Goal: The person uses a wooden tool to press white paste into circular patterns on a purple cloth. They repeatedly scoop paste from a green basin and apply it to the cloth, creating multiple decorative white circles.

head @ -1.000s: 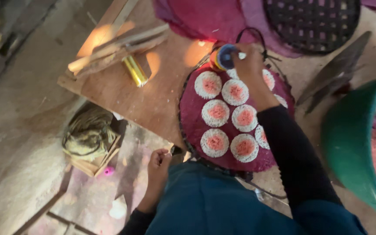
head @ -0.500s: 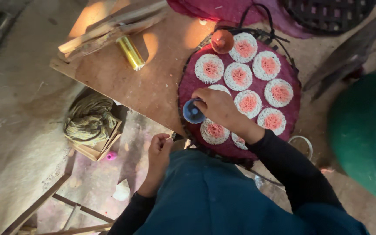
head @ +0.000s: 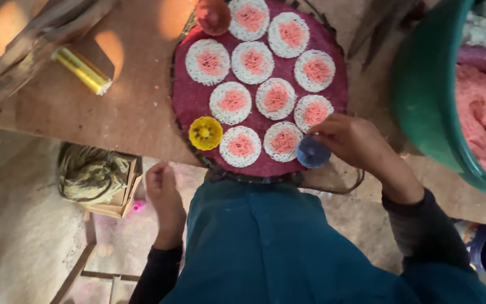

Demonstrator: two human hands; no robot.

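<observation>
Hands of a seated person: left hand [head: 163,188], fingers loosely curled on nothing, hangs below the table edge. Right hand [head: 351,141] is clamped on a blue mould [head: 313,152] at five o'clock on the round maroon tray [head: 189,101]. Yellow mould [head: 205,133] sits at seven. Pink-centred white noodle discs [head: 275,98] fill the rest. Green tub [head: 423,107] lies at three.

Small open brown cardboard box [head: 120,198] under table edge, lower left, holding tangled olive-yellow twine bundle [head: 90,173]. No labels, signs or screens visible anywhere.
</observation>
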